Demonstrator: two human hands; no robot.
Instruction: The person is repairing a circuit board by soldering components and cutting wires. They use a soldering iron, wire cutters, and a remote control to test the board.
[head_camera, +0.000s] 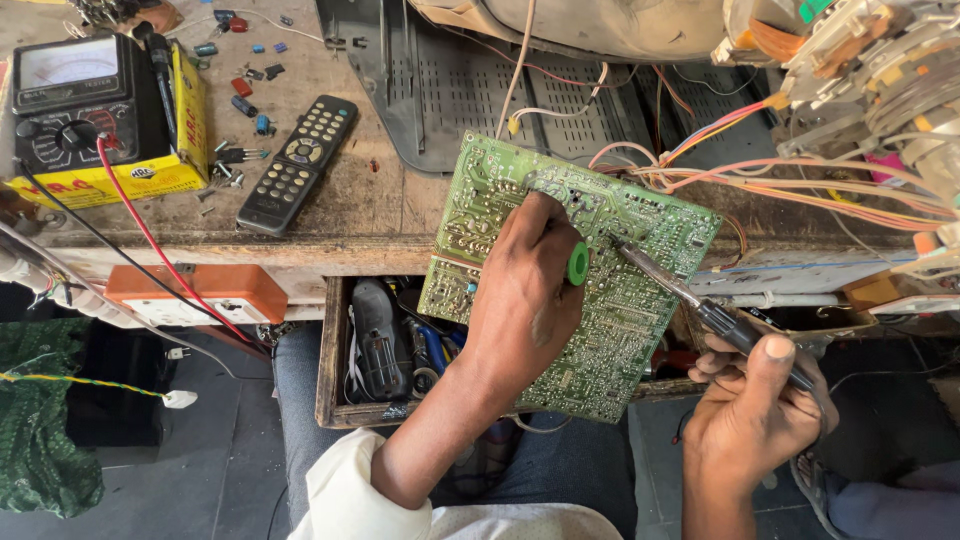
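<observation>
Green circuit board (600, 300) sits tilted at the middle of the frame, its solder side up, leaning over the front edge of the wooden counter (370, 215) and above an open drawer (335, 370) full of tools. The left hand (525, 290) lies across the board's middle, its grip closed around a small green spool (578, 263) that shows at the thumb side, with the fingertips pressing down on the board. The right hand (755, 400), lower right of the frame, has its grip closed firmly on the dark handle of a soldering iron (690, 295), thumb on top; the metal shaft runs up and to the left, and its tip touches the board just right of the left hand.

Orange, pink and white wires (740, 170) run from the board's upper right corner toward the parts of an opened television set (600, 25) along the top of the frame. At the upper left of the counter stands a black analogue multimeter (70, 100) on a yellow box (190, 110), with a red lead (150, 240) trailing down over the edge. A black remote control (297, 165) lies just right of it, among scattered small components. An orange socket box (200, 292) hangs at the counter's front, lower left.
</observation>
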